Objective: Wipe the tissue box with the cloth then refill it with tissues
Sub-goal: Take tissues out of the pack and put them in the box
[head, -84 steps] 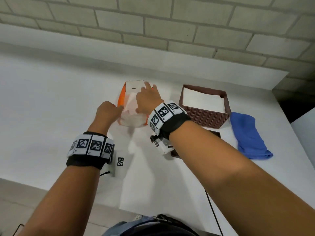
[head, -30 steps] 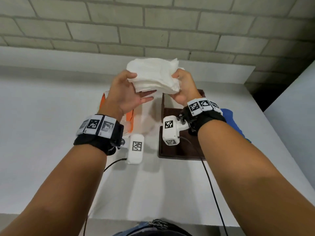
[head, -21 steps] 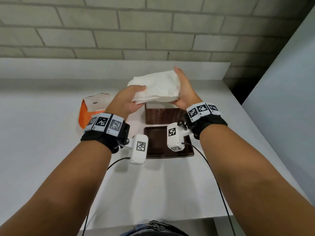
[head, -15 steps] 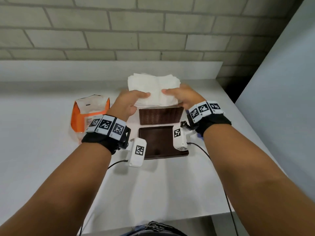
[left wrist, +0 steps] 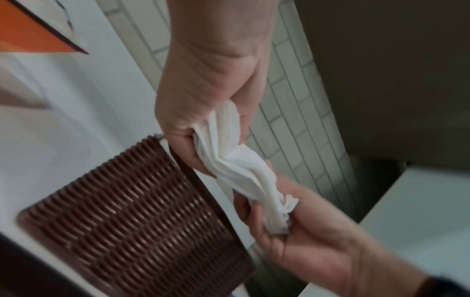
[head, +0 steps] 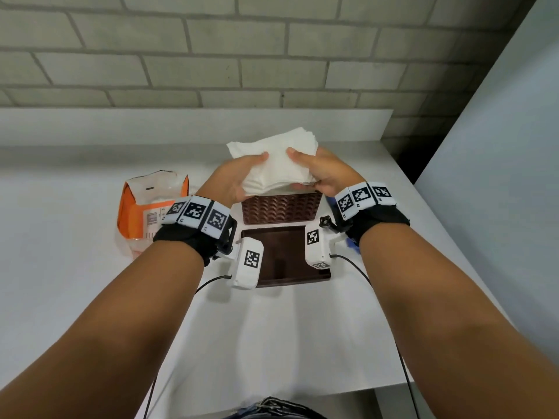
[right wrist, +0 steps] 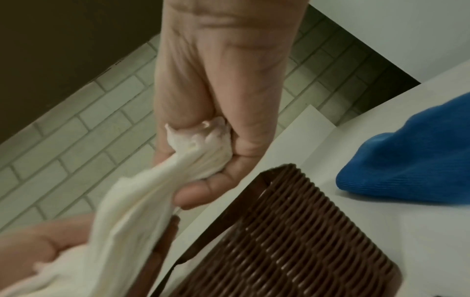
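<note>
Nearest me on the table [head: 90, 297] lies the flat brown lid [head: 284, 255]; just beyond it stands the woven tissue box [head: 281, 208]. Over the box I see my left hand [head: 234, 176] and right hand [head: 322, 172], each with fingers curled round an end of the tissue stack [head: 278, 163] — held above the rim. The blue cloth [right wrist: 406, 160] lies right of the box, the orange tissue pack [head: 151, 204] to its left.

White tissues [head: 278, 164] above brown box [head: 281, 208]
</note>
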Available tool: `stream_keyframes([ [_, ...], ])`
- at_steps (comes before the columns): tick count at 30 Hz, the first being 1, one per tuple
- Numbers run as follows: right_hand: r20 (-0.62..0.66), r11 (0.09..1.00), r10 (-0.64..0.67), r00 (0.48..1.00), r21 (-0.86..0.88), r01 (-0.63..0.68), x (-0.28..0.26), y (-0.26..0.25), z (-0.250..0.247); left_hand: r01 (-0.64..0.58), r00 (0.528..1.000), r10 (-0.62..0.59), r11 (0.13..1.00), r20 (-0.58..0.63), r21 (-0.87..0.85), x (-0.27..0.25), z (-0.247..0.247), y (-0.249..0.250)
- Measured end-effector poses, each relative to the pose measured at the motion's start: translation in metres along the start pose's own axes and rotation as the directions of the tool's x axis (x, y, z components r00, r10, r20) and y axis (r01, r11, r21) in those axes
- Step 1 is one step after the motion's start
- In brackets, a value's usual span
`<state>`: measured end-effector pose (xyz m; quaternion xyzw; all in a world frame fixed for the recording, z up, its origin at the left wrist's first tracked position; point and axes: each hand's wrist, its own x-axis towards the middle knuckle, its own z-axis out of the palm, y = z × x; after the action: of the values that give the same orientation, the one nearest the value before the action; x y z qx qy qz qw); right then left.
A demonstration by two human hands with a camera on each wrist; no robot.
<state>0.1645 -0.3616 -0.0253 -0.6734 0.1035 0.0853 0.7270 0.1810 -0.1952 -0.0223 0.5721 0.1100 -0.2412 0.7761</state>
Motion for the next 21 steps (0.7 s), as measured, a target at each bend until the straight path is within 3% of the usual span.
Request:
stream_keyframes([
  [3,-0.118,0.977,-0.025,0.993,-0.214,-0.001,0.002,-0.003,0.0,-0.084,0.978,0.116,0.98,-0.175,0.18,0.009,0.003,-0.004],
  [6,-0.245,0.803,-0.133,0.96,-0.595,-0.04,0.003,-0.001,-0.001,-0.114,0.956,0.21,0.91,-0.206,0.399,0.017,0.005,-0.005],
  [10,-0.233,0.569,-0.183,0.955,-0.817,-0.09,0.006,0.002,0.008,-0.129,0.907,0.379,0.664,-0.182,0.737,0.021,0.009,-0.012],
  [12,-0.237,0.549,-0.202,0.95,-0.831,-0.09,0.007,0.004,0.013,-0.138,0.88,0.453,0.532,-0.143,0.835,0.024,0.007,-0.014],
  [15,-0.27,0.573,-0.252,0.929,-0.815,-0.082,0.007,0.008,0.016,-0.136,0.873,0.48,0.409,-0.086,0.902,0.028,0.006,-0.015],
  [19,-0.3,0.643,-0.277,0.913,-0.763,-0.055,0.005,0.017,0.017,-0.164,0.868,0.494,0.379,-0.049,0.911,0.028,0.01,-0.018],
  [21,-0.293,0.619,-0.287,0.912,-0.784,-0.057,0.003,0.021,0.018,-0.164,0.875,0.484,0.32,-0.012,0.933,0.028,0.011,-0.022],
])
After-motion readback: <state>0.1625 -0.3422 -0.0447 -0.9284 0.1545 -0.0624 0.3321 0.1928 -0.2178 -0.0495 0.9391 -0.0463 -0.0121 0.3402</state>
